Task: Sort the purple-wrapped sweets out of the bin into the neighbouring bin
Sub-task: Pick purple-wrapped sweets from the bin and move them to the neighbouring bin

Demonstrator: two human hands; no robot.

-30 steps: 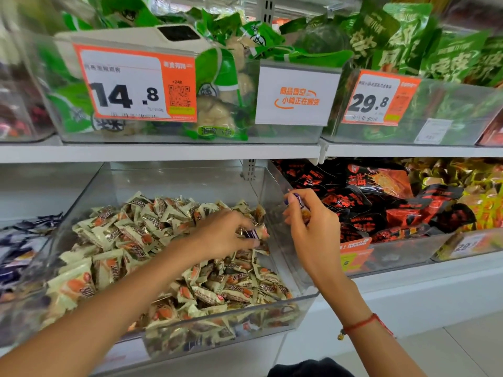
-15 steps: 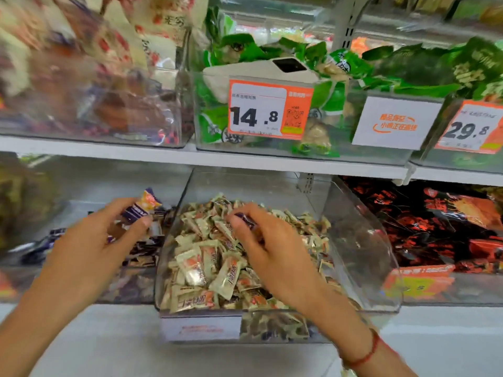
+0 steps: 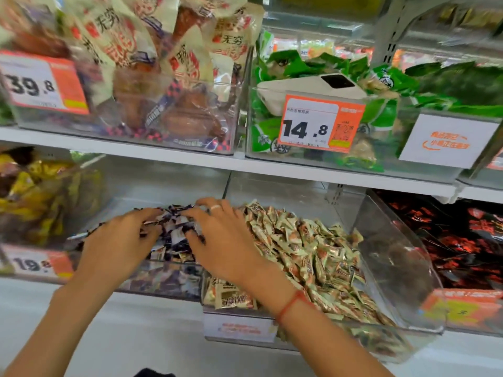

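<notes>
Both hands now rest in the purple-wrapped sweets (image 3: 174, 232) at centre left: the right hand (image 3: 226, 240) has crossed over from the cream-wrapped sweets bin (image 3: 394, 257), the left hand (image 3: 119, 246) has come down. Whether either grasps a sweet, I cannot tell.

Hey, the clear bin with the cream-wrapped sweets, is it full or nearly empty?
Fairly full. Cream-wrapped sweets pile through the clear bin from back to front, though its walls rise above the heap.

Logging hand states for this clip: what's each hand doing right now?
Left hand: open, resting on the purple-wrapped sweets.
Right hand: open, fingers on the same pile.
</notes>
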